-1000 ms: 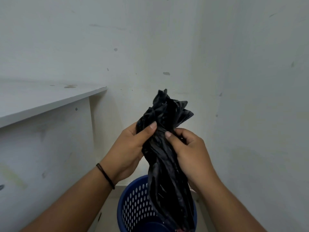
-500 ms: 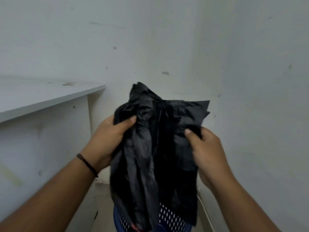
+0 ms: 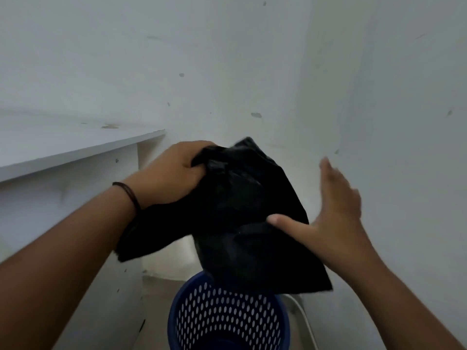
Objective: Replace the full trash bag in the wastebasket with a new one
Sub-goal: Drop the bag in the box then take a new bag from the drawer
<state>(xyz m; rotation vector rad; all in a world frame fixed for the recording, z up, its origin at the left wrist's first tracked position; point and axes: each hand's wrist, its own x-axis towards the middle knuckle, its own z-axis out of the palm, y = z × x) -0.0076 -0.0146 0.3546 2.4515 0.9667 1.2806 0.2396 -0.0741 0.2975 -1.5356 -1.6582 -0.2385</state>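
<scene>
The left hand (image 3: 174,173) grips the black trash bag (image 3: 247,218) by its bunched top above the blue wastebasket (image 3: 227,317) — the right hand (image 3: 336,210), fingers spread, touches its side.

Left hand (image 3: 174,170): raised ahead at centre-left, back toward camera, fingers curled closed round bunched top of bag (image 3: 242,213). Dark band round left wrist; forearm runs up from lower left. Right hand (image 3: 336,210): flat, fingers straight and together, pointing up, blurred; thumb stretched out leftward, lying against bag's right side. Right forearm enters from lower right corner. Hands well apart, bag between them.
</scene>
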